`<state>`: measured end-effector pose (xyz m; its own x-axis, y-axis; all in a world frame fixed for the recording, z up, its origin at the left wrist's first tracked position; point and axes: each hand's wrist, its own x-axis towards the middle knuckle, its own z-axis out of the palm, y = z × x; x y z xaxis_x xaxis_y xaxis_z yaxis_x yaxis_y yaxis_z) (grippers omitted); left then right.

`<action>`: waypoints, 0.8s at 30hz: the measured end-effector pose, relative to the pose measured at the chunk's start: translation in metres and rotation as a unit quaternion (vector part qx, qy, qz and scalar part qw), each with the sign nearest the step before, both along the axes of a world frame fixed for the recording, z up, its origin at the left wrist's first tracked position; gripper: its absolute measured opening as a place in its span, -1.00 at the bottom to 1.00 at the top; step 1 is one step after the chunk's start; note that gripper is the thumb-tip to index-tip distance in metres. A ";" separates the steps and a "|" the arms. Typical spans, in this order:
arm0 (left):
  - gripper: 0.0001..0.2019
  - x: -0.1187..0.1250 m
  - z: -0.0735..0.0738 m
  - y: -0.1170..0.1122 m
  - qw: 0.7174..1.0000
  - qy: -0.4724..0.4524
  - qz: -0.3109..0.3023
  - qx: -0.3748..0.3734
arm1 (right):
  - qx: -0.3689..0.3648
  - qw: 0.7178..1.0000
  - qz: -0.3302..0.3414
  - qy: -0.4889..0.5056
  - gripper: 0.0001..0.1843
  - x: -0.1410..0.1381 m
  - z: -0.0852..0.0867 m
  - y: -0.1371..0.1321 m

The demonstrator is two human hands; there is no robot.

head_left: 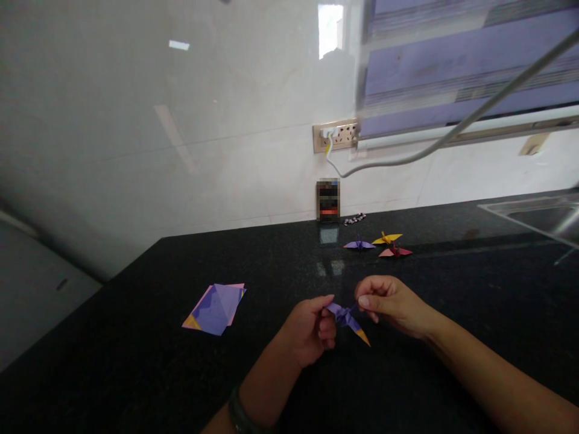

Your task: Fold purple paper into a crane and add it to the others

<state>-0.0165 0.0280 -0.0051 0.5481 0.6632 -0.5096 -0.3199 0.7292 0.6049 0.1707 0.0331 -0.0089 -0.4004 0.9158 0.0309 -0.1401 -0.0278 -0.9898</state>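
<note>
Head view. The left hand [312, 331] pinches one wing of a purple paper crane [345, 317] between thumb and fingers. The right hand [389, 304] pinches a thin point of the same crane between thumb and forefinger. The crane is located between the two hands, above the black counter [149, 349]. Its free wing points down and to the right, toward the wearer, and ends in an orange-yellow tip. A dark bracelet [237, 410] encloses the left wrist, below the grip.

To the left of the grip, well apart from it, a few paper sheets [215, 310] lie overlapped on the counter. The upper sheet is purple with a yellow corner; pink edges show beneath.

Beyond the grip and slightly to its right, three finished cranes rest with wings spread: a purple bird [359, 245] nearest the left, a yellow bird [388, 239] behind, and a red bird [395, 252] in front of the yellow one. Farther beyond the grip, a black-and-white strip [355, 219] lies by the wall [248, 120], beside a small upright box [328, 199] whose front is blurred out.

Above the box, a socket panel [346, 136] carries a white plug [329, 132]; its cable [407, 159] runs up to the right. A sink [502, 208] is set far right of the grip.
</note>
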 end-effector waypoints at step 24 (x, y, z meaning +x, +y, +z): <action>-0.73 0.004 0.003 0.000 0.985 0.000 0.156 0.069 | 0.122 0.811 -0.455 -0.346 -0.70 0.052 -0.013 0.046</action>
<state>-0.0125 0.0279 -0.0025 0.3066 0.8627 -0.4021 -0.5151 0.5057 0.6921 0.2230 0.0788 -0.0214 0.4405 0.8420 0.3115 0.5988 -0.0171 -0.8007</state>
